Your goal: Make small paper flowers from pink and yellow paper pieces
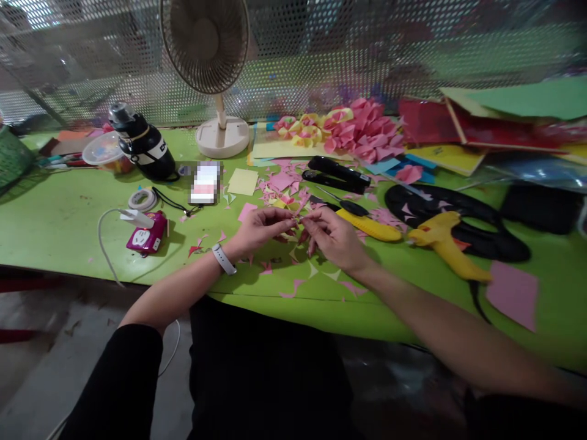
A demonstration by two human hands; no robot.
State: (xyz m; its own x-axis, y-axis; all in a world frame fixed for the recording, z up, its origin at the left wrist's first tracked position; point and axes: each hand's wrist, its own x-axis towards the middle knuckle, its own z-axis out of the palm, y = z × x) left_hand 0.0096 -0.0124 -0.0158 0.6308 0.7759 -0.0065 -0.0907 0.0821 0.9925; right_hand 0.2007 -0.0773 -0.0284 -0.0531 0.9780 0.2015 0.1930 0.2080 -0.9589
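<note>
A small pink-and-yellow paper piece (pixel 298 221) is pinched between the two sets of fingertips, just above the green table (pixel 68 226). The left hand (pixel 261 229) closes thumb and forefinger on one end and the right hand (pixel 334 239) clamps the other, a grip that seems meant to keep so slight a thing taut and steady where both hands can work it. Beneath and around the fingers lie pink paper scraps (pixel 298 285), apparently left where they fell. Just beyond the right fingers lie the yellow-handled scissors (pixel 369 224), then the yellow glue gun (pixel 443 247), both near enough to grab without rising. Behind the fingers rest a black stapler (pixel 337 174) and a heap of folded pink paper shapes (pixel 367 131). Well off past the left wrist sits a pink plug adapter (pixel 147 235).
</note>
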